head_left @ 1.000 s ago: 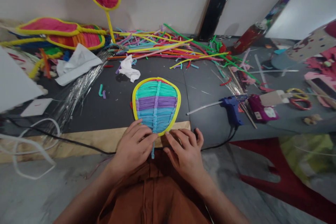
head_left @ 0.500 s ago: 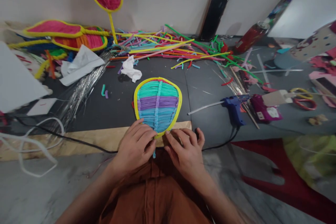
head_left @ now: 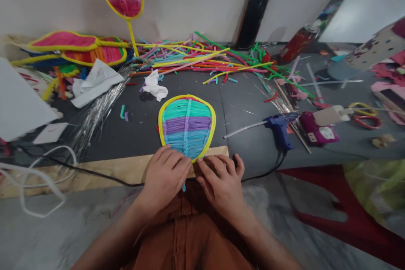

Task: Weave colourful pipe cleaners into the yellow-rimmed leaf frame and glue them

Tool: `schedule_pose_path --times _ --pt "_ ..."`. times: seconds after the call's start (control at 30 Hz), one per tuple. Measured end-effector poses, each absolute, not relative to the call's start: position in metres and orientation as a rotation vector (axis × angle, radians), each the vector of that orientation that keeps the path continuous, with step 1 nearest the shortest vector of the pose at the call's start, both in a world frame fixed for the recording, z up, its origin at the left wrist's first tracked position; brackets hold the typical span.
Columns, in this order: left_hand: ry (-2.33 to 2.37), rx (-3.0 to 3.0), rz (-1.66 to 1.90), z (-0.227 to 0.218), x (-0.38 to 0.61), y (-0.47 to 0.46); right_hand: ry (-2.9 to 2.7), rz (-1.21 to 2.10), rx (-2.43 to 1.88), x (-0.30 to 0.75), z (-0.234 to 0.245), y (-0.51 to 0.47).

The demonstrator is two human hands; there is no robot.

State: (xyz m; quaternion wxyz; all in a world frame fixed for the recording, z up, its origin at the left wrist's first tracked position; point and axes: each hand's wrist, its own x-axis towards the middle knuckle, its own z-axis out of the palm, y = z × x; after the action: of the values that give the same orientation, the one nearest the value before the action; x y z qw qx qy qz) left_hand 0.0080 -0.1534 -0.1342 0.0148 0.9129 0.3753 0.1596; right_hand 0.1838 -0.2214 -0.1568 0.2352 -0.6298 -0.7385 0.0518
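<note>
A rounded, leaf-like pipe-cleaner piece (head_left: 199, 124) lies on the dark tabletop, filled with green, purple and blue rows and rimmed in yellow. A twisted rib runs down its middle, and a short blue tail (head_left: 184, 186) sticks out below. My left hand (head_left: 167, 174) is closed over the lower left of the rim, its fingertips pressed together there. At the bottom right of the same rim, my right hand (head_left: 222, 179) pinches the yellow edge with thumb and forefinger. The fingers hide the lowest tip of the piece.
Loose pipe cleaners (head_left: 190, 59) are heaped along the wall, near a leaning phone (head_left: 254, 19). A blue glue gun (head_left: 280, 130) lies at right, its black cord (head_left: 104, 176) crossing the front edge. Silver tinsel strands (head_left: 101, 101) and crumpled tissue (head_left: 155, 86) lie left.
My left fingers have slid slightly right along the lower rim, covering more of its tip. The whole view has shifted a little; the right hand keeps its place on the edge.
</note>
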Motion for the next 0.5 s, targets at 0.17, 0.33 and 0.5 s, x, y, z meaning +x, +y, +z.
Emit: schedule_pose_path --times 0.17,0.33,0.5 --pt "1.162 2.905 0.487 -0.133 0.009 -0.153 -2.018 0.237 -1.715 0.187 -0.151 -0.223" --pt "1.180 2.861 0.508 -0.137 0.007 -0.154 -1.969 0.146 -1.808 0.205 -0.140 -0.207" --pt "1.222 2.809 0.558 -0.141 0.006 -0.156 -1.974 0.007 -1.919 0.216 -0.142 -0.176"
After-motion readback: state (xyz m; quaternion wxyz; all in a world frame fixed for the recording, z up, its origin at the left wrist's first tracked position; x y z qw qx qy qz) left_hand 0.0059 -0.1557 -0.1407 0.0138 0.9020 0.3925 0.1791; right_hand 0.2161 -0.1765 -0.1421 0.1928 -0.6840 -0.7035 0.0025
